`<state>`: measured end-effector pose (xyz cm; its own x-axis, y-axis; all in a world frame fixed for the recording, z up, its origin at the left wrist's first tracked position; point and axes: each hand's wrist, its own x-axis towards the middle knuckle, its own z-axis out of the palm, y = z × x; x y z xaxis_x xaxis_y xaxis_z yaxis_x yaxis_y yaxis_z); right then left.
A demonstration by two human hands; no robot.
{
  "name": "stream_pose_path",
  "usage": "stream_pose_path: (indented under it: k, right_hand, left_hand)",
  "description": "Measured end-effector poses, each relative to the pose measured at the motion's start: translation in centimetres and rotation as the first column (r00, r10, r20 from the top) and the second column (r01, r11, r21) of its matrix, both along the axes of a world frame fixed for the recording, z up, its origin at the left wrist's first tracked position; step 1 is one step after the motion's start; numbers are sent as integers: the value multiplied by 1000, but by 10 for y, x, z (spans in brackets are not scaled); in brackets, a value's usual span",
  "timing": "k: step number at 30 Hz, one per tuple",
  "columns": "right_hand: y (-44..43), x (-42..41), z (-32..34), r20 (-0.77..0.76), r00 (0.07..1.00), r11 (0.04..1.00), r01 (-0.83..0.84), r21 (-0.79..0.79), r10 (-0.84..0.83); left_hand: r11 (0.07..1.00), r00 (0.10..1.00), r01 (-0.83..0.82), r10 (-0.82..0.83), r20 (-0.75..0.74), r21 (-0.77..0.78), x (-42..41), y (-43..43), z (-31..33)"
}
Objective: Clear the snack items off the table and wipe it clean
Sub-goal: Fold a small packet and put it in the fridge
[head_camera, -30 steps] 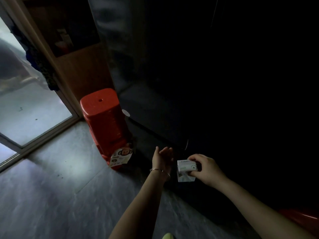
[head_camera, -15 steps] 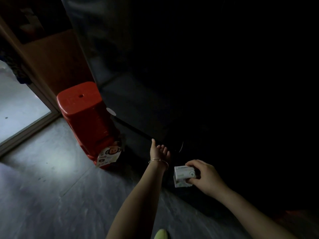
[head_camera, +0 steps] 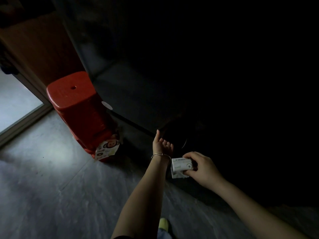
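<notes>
Dim grey floor [head_camera: 51, 187] fills the lower left, with a red stool [head_camera: 77, 104] left of centre. At lower centre my right hand [head_camera: 202, 168] pinches a small white pack [head_camera: 180, 167] by its right end; my left hand [head_camera: 163, 144] stretches ahead, fingers released, holding nothing. I judge the pack light and slightly squashy, best gripped across its broad faces. Its long axis runs left to right, printed face up

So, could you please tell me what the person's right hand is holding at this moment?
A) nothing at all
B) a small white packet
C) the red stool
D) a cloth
B: the right hand grips a small white packet by its end, while the left hand, with a bangle at its wrist, reaches forward open and holds nothing.
</notes>
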<state>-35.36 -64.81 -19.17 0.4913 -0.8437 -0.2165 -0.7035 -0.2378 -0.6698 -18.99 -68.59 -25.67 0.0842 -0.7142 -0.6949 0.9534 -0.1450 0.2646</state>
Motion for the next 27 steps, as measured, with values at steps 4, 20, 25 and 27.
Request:
stream_pose_path:
  k: [4, 20, 25, 27]
  right_hand:
    - [1, -3, 1, -12, 1000, 1000, 12, -2, -12]
    - [43, -6, 2, -49, 999, 1000, -5, -5, 5]
    - [61, 12, 4, -30, 996, 996, -85, 19, 85]
    - [72, 21, 7, -8, 992, 991, -125, 41, 126]
  left_hand:
    - [1000, 998, -16, 16, 65, 0, -4, 5, 6]
    - [980, 967, -157, 127, 223, 124, 7, 68, 13]
    - [966, 931, -217, 162, 328, 139, 36, 116, 10]
    - [949, 884, -296, 231, 406, 105, 46, 137, 11]
